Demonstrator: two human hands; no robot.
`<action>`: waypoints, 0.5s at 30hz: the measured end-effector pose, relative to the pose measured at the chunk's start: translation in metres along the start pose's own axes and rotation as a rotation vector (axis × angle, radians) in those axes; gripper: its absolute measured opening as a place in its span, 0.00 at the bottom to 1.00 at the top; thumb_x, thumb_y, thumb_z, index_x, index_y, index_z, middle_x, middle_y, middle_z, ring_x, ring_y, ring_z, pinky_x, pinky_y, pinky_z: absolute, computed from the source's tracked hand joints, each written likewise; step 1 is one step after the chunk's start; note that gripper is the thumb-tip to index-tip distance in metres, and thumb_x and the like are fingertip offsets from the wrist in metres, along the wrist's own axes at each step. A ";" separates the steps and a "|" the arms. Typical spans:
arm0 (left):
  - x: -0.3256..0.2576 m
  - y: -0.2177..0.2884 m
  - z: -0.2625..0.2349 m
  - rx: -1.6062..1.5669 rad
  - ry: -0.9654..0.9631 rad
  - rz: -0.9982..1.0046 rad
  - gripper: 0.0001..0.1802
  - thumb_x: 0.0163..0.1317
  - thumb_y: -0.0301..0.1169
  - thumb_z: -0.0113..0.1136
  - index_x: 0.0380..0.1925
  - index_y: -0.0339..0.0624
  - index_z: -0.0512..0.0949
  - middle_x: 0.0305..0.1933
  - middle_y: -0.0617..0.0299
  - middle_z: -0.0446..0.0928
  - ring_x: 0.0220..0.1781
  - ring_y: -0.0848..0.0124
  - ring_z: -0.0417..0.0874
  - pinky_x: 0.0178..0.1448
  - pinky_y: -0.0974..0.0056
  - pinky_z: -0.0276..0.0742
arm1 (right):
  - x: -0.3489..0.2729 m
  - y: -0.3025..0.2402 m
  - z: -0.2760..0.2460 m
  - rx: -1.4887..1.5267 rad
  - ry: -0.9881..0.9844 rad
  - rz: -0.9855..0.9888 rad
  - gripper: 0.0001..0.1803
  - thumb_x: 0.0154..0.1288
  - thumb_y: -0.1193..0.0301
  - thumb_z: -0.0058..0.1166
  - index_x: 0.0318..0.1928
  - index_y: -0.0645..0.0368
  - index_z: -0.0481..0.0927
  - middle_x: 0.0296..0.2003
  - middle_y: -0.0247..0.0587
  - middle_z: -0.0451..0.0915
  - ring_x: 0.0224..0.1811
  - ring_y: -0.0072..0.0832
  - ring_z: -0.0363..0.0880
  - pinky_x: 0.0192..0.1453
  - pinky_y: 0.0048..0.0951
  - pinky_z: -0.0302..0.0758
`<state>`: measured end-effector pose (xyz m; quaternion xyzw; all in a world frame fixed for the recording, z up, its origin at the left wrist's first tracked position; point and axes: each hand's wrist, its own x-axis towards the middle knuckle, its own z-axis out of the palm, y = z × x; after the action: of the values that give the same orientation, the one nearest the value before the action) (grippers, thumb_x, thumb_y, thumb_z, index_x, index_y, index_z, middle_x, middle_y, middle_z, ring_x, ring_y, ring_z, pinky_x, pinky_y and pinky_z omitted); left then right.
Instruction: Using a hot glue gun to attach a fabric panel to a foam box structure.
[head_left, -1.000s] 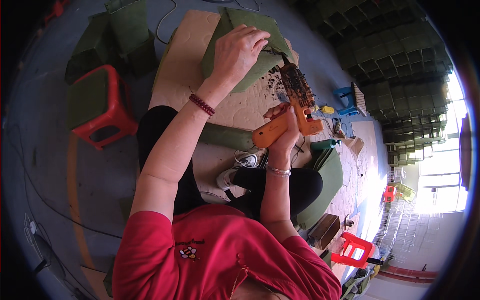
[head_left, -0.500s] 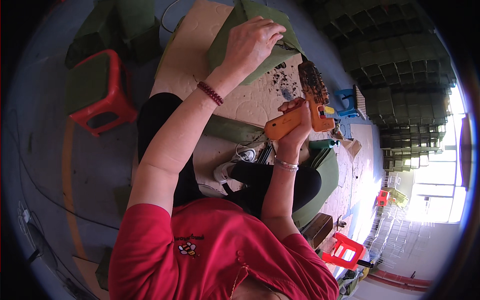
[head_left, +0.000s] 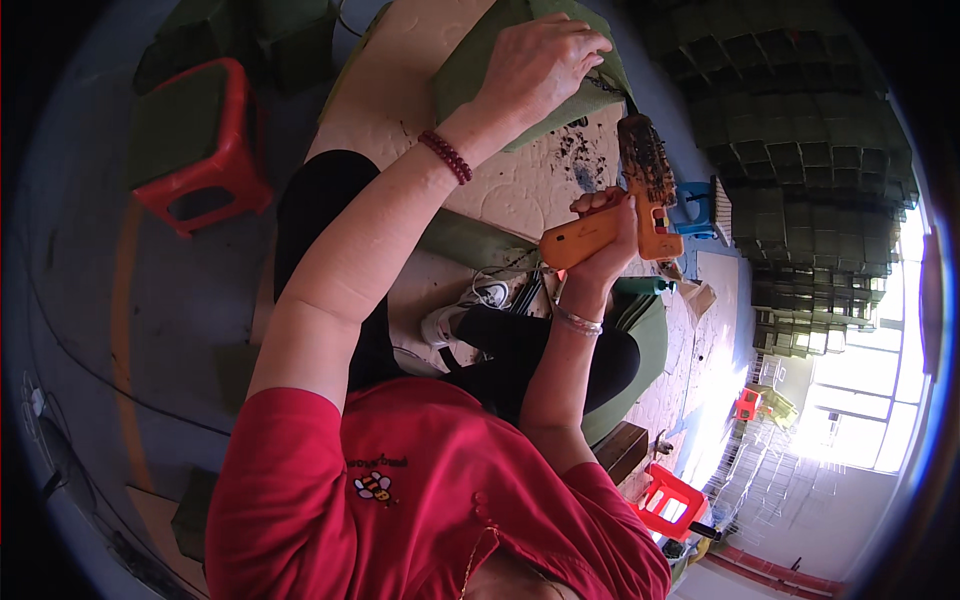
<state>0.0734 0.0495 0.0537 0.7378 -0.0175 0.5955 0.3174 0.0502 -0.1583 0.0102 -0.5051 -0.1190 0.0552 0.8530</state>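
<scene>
My left hand [head_left: 545,65], with a dark red beaded bracelet at its wrist, is over a green panel-like piece [head_left: 470,75]. Its fingers are bent and pressed together near the far right edge, where a dark, cord-like strip shows; what they pinch is hidden. My right hand [head_left: 612,243] grips an orange gun-shaped tool [head_left: 580,238] by its handle. Black residue cakes the tool's upper end, which points away from me, just right of the green piece.
A tan work board [head_left: 490,195] with dark crumbs lies beneath. At left stands a red stool [head_left: 235,165] with a green top. A blue stool [head_left: 700,210] is at right, beyond the tool. Stacked green boxes [head_left: 790,150] fill the far right. A red plastic stool [head_left: 670,503] is at lower right.
Both hands, the tool and the green piece sit slightly farther right and higher in view. The surroundings have shifted too. The right hand keeps its hold on the tool.
</scene>
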 end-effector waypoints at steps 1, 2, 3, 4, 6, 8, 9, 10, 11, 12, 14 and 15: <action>0.004 0.004 0.002 0.000 -0.007 0.010 0.05 0.55 0.31 0.62 0.32 0.47 0.82 0.34 0.67 0.83 0.38 0.69 0.82 0.39 0.63 0.79 | 0.000 -0.003 0.000 -0.038 0.011 -0.007 0.14 0.70 0.63 0.44 0.37 0.63 0.71 0.27 0.39 0.70 0.30 0.32 0.71 0.40 0.34 0.70; 0.002 0.001 0.000 -0.002 -0.002 0.006 0.05 0.55 0.31 0.62 0.33 0.47 0.82 0.34 0.67 0.83 0.38 0.69 0.82 0.39 0.63 0.79 | -0.001 0.000 0.002 -0.092 0.015 -0.009 0.15 0.69 0.61 0.45 0.37 0.63 0.71 0.27 0.38 0.69 0.30 0.31 0.69 0.41 0.34 0.68; 0.002 -0.001 -0.001 -0.003 0.001 0.003 0.05 0.55 0.31 0.62 0.33 0.47 0.82 0.34 0.67 0.83 0.38 0.69 0.82 0.39 0.63 0.79 | 0.000 0.001 0.002 -0.097 0.014 -0.009 0.15 0.69 0.61 0.45 0.37 0.63 0.71 0.27 0.38 0.69 0.30 0.31 0.69 0.41 0.34 0.68; 0.002 -0.003 -0.002 0.010 0.002 0.014 0.05 0.55 0.31 0.62 0.33 0.47 0.82 0.34 0.67 0.83 0.38 0.69 0.82 0.39 0.63 0.79 | 0.002 0.002 0.002 -0.048 0.014 -0.012 0.14 0.70 0.63 0.44 0.37 0.63 0.71 0.27 0.39 0.70 0.30 0.32 0.71 0.40 0.34 0.70; -0.001 -0.005 -0.004 0.026 0.003 0.020 0.05 0.55 0.31 0.62 0.33 0.47 0.82 0.34 0.66 0.83 0.38 0.69 0.82 0.39 0.63 0.79 | 0.002 0.003 0.001 -0.002 0.013 -0.011 0.13 0.71 0.65 0.43 0.38 0.64 0.71 0.27 0.40 0.71 0.29 0.33 0.73 0.38 0.34 0.71; -0.002 -0.005 -0.005 0.038 -0.011 0.004 0.05 0.55 0.31 0.62 0.33 0.47 0.82 0.34 0.66 0.83 0.38 0.69 0.82 0.39 0.63 0.80 | 0.002 0.002 0.000 0.007 0.004 -0.016 0.13 0.71 0.65 0.44 0.37 0.64 0.71 0.26 0.41 0.71 0.29 0.33 0.73 0.38 0.33 0.71; -0.002 -0.004 -0.005 0.038 -0.011 0.004 0.05 0.55 0.31 0.62 0.33 0.47 0.82 0.34 0.66 0.83 0.38 0.69 0.82 0.39 0.63 0.80 | 0.002 0.002 0.000 0.007 0.004 -0.016 0.13 0.71 0.65 0.44 0.37 0.64 0.71 0.26 0.41 0.71 0.29 0.33 0.73 0.38 0.33 0.71; -0.001 -0.004 -0.005 0.028 -0.006 -0.001 0.06 0.55 0.31 0.62 0.33 0.47 0.82 0.35 0.66 0.83 0.38 0.69 0.82 0.39 0.63 0.80 | 0.001 0.001 0.000 0.005 -0.002 -0.004 0.13 0.71 0.65 0.44 0.38 0.64 0.71 0.26 0.40 0.71 0.29 0.33 0.73 0.38 0.33 0.71; -0.002 -0.003 -0.005 0.020 -0.002 -0.008 0.06 0.55 0.31 0.63 0.32 0.47 0.82 0.35 0.66 0.83 0.38 0.69 0.82 0.39 0.63 0.80 | -0.001 0.002 0.001 0.004 -0.007 0.010 0.13 0.70 0.65 0.44 0.38 0.64 0.71 0.26 0.40 0.71 0.28 0.33 0.73 0.38 0.33 0.71; -0.002 -0.002 -0.005 0.020 -0.004 -0.006 0.06 0.55 0.31 0.63 0.32 0.47 0.82 0.35 0.66 0.83 0.38 0.69 0.82 0.39 0.63 0.80 | -0.003 0.002 0.002 0.007 -0.006 0.010 0.13 0.70 0.65 0.44 0.38 0.64 0.71 0.26 0.40 0.71 0.28 0.33 0.73 0.38 0.33 0.71; -0.002 0.000 -0.004 0.025 -0.009 -0.010 0.06 0.54 0.31 0.63 0.33 0.46 0.82 0.33 0.66 0.82 0.38 0.68 0.82 0.39 0.63 0.79 | -0.007 0.001 0.006 -0.055 0.003 -0.003 0.13 0.70 0.66 0.45 0.38 0.65 0.71 0.26 0.40 0.71 0.28 0.33 0.73 0.35 0.32 0.71; -0.001 0.001 -0.004 0.020 -0.010 -0.004 0.06 0.54 0.31 0.63 0.33 0.46 0.82 0.33 0.66 0.82 0.38 0.68 0.82 0.39 0.63 0.79 | -0.008 0.001 0.006 -0.052 0.006 -0.009 0.13 0.70 0.66 0.45 0.38 0.65 0.71 0.26 0.40 0.71 0.28 0.33 0.73 0.35 0.32 0.71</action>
<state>0.0692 0.0508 0.0537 0.7441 -0.0114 0.5911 0.3111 0.0410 -0.1545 0.0111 -0.5267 -0.1200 0.0465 0.8403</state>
